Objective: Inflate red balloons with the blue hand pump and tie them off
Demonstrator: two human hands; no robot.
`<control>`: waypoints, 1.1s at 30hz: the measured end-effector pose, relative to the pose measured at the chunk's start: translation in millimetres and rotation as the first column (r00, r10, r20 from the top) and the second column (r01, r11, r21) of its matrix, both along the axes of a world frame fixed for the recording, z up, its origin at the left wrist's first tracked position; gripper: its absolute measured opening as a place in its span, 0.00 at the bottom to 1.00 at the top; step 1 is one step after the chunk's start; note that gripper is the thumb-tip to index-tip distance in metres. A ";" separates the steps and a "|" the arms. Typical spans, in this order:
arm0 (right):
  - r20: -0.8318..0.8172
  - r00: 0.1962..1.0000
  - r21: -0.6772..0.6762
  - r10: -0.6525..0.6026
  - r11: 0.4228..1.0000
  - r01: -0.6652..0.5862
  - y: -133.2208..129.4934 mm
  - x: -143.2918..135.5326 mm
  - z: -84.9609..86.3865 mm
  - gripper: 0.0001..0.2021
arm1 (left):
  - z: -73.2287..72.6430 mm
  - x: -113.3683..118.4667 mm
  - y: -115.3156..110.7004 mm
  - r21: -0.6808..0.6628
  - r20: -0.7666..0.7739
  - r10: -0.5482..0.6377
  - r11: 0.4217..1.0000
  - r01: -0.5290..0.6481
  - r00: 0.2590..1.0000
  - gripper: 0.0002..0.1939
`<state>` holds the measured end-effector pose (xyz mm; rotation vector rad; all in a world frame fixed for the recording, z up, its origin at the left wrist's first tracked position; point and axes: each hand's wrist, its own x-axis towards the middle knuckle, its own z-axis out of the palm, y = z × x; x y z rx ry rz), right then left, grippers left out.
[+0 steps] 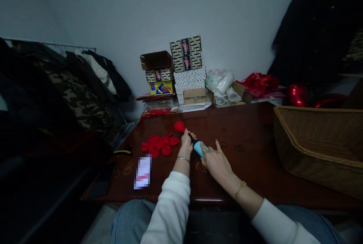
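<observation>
Above the dark table, a small, partly filled red balloon (179,126) points away from me. My left hand (186,140) is closed around its neck, where it meets the black end of a light blue balloon pump (200,149). My right hand (216,161) grips the pump's blue body, with one finger stretched out. The fingers hide most of the join between balloon and pump. Several limp red balloons (159,144) lie in a heap left of my left hand. Small coloured bands (200,167) rest beneath the pump.
Black bands (239,148) lie to the right, yellow rubber bands (128,167) to the left. A phone (103,179) and a blurred-out white packet (143,172) are at the front left. A wicker basket (317,172) occupies the right side. Stacked boxes (189,81) stand against the wall.
</observation>
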<state>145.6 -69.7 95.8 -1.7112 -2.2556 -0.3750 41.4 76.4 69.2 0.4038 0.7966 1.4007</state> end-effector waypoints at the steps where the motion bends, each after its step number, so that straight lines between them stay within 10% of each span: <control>1: -0.003 1.000 -0.002 0.005 1.000 -0.005 -0.4 -0.1 -0.8 0.26 | -0.9 -0.7 0.7 0.003 -0.008 0.009 1.000 -0.009 1.000 0.19; 17: -0.130 0.985 0.056 0.109 0.993 -0.102 -55.2 43.7 -23.0 0.24 | 2.2 -20.2 3.8 -0.004 0.111 0.060 0.998 -0.060 0.992 0.16; 33: -0.050 0.998 0.016 0.033 0.999 -0.032 -10.4 9.5 -5.6 0.26 | 0.8 -0.4 -13.3 0.042 0.138 0.002 0.999 -0.008 0.990 0.18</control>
